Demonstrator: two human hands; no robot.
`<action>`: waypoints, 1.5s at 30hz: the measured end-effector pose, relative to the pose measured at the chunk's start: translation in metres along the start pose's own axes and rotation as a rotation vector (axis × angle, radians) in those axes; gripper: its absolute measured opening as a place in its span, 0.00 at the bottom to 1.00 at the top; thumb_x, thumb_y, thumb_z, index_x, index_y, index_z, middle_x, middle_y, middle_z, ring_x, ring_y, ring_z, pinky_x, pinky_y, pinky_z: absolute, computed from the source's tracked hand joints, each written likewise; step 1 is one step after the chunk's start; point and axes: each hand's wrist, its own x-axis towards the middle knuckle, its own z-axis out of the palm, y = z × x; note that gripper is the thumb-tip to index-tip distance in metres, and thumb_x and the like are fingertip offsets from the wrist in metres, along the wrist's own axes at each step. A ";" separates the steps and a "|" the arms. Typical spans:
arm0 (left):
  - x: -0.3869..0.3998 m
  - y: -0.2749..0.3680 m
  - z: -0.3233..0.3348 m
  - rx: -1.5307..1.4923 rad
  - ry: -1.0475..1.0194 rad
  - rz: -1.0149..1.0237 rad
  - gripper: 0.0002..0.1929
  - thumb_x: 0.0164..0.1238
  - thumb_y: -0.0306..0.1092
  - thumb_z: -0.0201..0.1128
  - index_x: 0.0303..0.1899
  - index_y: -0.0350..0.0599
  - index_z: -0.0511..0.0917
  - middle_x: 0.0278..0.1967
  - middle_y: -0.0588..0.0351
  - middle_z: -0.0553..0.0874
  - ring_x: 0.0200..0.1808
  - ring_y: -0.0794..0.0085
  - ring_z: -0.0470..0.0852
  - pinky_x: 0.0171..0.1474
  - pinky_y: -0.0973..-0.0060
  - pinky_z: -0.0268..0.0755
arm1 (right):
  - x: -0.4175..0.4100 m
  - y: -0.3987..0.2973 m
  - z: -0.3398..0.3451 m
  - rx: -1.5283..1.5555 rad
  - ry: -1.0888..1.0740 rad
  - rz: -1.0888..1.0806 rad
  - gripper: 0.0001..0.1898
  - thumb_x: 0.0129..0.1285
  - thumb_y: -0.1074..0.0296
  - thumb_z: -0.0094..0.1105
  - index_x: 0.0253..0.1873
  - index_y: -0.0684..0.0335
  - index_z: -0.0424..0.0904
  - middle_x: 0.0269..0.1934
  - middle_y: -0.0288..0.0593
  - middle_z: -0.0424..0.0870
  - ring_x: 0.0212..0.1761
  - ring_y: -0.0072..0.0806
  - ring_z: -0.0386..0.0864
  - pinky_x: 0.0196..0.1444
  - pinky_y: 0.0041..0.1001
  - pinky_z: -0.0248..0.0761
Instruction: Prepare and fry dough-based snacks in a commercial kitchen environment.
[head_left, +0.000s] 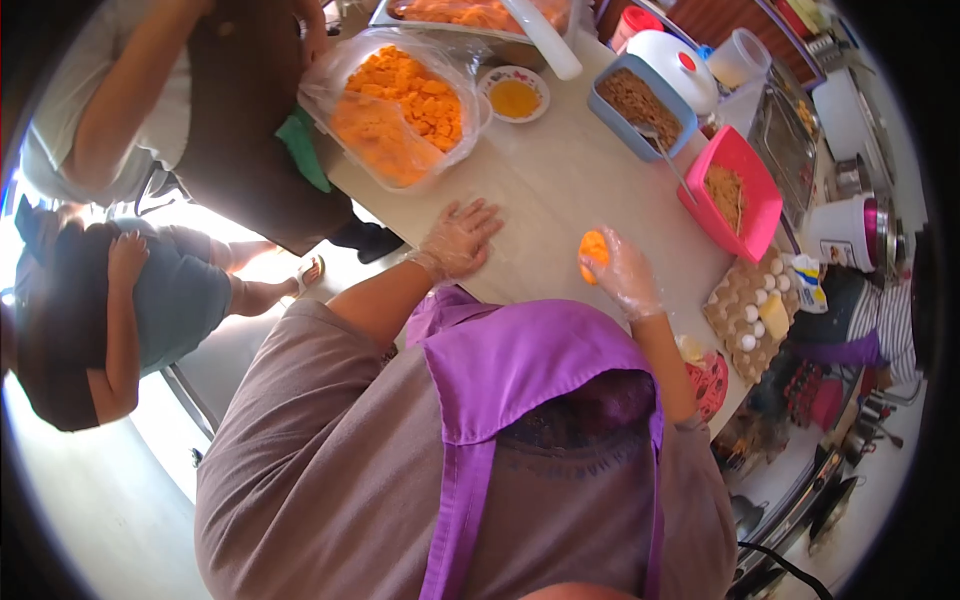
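In a clear plastic glove, my right hand (628, 274) grips a lump of orange dough (592, 256) just above the tabletop (547, 195). My left hand (459, 238), gloved the same way, lies palm down on that surface with its fingers spread and holds nothing. Beyond it stands a plastic-lined tub (466, 161) of crumbly orange dough (424, 94). A small patterned dish (544, 96) of yellow liquid sits beside the tub. To the right are a blue container (600, 111) of brown filling with a spoon in it and a pink bowl (766, 202) of light brown filling.
A metal tray (487, 34) with more orange food and a white rolling pin (551, 45) stands at the far edge. An egg carton (731, 300) holds several eggs at the right. Another person (247, 135) stands at the left corner; a further person (161, 292) is behind.
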 end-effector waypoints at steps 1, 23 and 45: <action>-0.001 -0.001 -0.001 -0.009 -0.011 0.015 0.26 0.57 0.36 0.54 0.60 0.50 0.71 0.66 0.53 0.68 0.70 0.59 0.62 0.68 0.48 0.50 | 0.002 0.003 -0.002 -0.070 0.001 -0.052 0.20 0.56 0.61 0.62 0.52 0.59 0.73 0.44 0.52 0.80 0.49 0.47 0.77 0.48 0.41 0.72; 0.002 0.000 -0.001 0.027 -0.048 0.009 0.26 0.60 0.36 0.56 0.63 0.51 0.69 0.68 0.53 0.65 0.71 0.57 0.59 0.69 0.50 0.48 | 0.044 0.031 0.105 -0.122 0.537 -0.382 0.05 0.52 0.68 0.61 0.35 0.56 0.76 0.33 0.46 0.75 0.38 0.43 0.74 0.38 0.40 0.69; 0.001 0.000 0.001 0.014 -0.022 0.004 0.29 0.58 0.35 0.57 0.65 0.54 0.67 0.68 0.53 0.65 0.71 0.58 0.59 0.69 0.50 0.46 | 0.027 0.041 0.048 0.135 0.249 -0.126 0.16 0.46 0.64 0.68 0.38 0.62 0.74 0.37 0.52 0.73 0.42 0.48 0.75 0.43 0.40 0.71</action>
